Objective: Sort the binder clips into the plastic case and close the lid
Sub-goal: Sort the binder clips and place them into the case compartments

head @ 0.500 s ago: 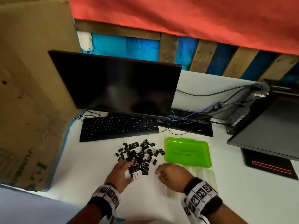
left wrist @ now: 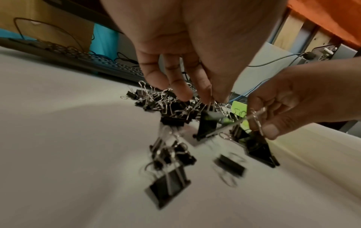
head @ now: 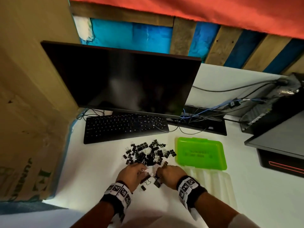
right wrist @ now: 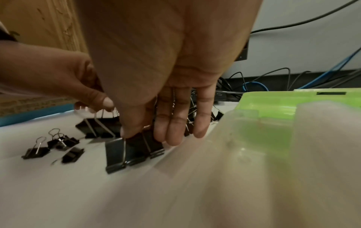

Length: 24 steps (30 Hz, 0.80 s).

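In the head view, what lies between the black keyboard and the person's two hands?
The heap of black binder clips on the white table fills that stretch, between the keyboard and the left hand and right hand.

Makeshift office: monitor (head: 125, 76), keyboard (head: 125, 127), cables (head: 205, 112) on desk (head: 246, 203).

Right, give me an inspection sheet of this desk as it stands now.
Surface: white desk, no damage seen.
Job's things: binder clips heaped in front of the keyboard, a few loose nearer the person; green case open, clear half toward the person, no clips seen in it.
Clutter: nothing seen.
Hands: left hand pinches a clip's wire handles; right hand pinches a large clip.
Cables: tangled behind the case.
Surroundings: dark monitor, cardboard, wooden slats.
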### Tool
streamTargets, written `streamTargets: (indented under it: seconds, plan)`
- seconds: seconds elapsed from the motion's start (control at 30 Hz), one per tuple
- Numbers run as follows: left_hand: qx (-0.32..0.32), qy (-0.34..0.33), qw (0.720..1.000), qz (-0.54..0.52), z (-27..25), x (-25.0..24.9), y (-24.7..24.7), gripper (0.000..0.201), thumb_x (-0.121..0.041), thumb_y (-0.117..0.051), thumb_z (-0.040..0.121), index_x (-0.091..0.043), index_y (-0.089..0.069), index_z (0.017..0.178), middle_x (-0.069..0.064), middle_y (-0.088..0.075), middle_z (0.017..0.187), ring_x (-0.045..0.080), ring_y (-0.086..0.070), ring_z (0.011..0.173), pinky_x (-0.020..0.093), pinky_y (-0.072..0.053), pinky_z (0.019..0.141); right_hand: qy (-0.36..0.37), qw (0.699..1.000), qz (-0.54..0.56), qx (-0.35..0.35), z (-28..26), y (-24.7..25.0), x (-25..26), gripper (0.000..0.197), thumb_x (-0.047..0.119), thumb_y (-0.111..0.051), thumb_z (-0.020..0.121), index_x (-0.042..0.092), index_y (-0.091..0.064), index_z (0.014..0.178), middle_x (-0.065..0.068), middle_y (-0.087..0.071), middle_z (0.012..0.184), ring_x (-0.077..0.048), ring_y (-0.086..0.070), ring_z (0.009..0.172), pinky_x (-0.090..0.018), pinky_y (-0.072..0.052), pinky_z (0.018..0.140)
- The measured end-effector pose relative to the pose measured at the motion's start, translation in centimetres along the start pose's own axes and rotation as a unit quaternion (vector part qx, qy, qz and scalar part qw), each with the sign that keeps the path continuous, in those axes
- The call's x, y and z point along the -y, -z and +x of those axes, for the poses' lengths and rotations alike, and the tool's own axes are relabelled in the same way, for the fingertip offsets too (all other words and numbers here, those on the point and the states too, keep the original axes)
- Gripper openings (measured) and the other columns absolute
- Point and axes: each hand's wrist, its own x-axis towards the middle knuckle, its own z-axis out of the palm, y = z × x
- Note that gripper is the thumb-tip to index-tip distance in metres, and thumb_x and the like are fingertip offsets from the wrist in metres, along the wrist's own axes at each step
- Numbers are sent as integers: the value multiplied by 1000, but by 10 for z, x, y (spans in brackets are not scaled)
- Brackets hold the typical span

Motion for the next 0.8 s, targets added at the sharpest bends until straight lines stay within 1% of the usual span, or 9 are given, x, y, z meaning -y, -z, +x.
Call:
streamTargets:
  seconds: [0.13,0.27,0.33,0.4,0.47,0.53,0.63,0.7,0.8]
  plan:
    - [-14,10,1000,-24,5,8,5,30,-58,-48,86,-39,-57,107,-19,-55,106,4,-52,95,26,-47,85,6,999,27,-16,1,8,-10,24,35,-42,91,21,-60,99,-11,-66,107,-32,-64,93,-38,-51,75]
    - [-87,21,996,-17,17,27,10,38,-43,-55,89,-31,-51,125,-10,-44,128,13,-39,119,35,-40,102,-8,993,66,-100,9,20,-18,22,31,-40,94,20,-59,100,-7,-67,103,-28,-65,86,-35,-52,72]
    - [-70,42,997,-5,20,37,12,48,-40,-58,88,-31,-44,133,-5,-37,138,18,-35,126,38,-38,105,-33,987,60,-145,18,25,-24,18,22,-45,91,18,-59,101,-8,-63,105,-29,-62,93,-37,-52,76]
    - [-49,33,998,13,19,42,12,51,-44,-55,88,-34,-41,136,-5,-31,144,18,-31,130,38,-35,106,-65,981,63,-173,25,31,-30,18,17,-49,88,17,-59,103,-7,-60,107,-29,-60,98,-37,-51,78]
    - [-71,-28,996,41,16,37,12,47,-53,-51,87,-38,-46,130,-8,-35,141,15,-33,127,36,-35,102,-42,981,117,-149,28,36,-30,16,25,-53,89,20,-59,102,-3,-61,107,-25,-61,96,-34,-51,77]
    - [-44,-84,994,58,11,26,7,46,-59,-50,82,-40,-50,124,-13,-41,135,12,-35,123,32,-33,100,31,988,140,-55,24,37,-23,21,33,-62,84,24,-60,103,2,-60,109,-17,-59,96,-32,-49,79]
    - [24,-108,992,53,6,16,-7,41,-49,-61,82,-36,-57,120,-11,-41,133,13,-40,120,33,-37,103,86,994,40,57,19,23,-7,33,30,-70,77,27,-61,109,3,-55,120,-18,-54,106,-32,-46,83]
    - [3,-136,989,48,4,14,-12,34,-46,-65,80,-31,-63,111,-7,-42,129,16,-45,113,36,-44,97,76,994,37,64,19,14,-3,28,27,-70,78,24,-65,105,0,-57,120,-22,-56,107,-31,-45,82]
    - [-11,-163,986,37,-5,10,-14,40,-56,-60,79,-29,-61,109,-5,-42,124,14,-48,104,28,-45,89,66,994,55,62,19,15,-4,18,25,-67,81,20,-70,99,-3,-60,115,-25,-59,103,-26,-39,76]
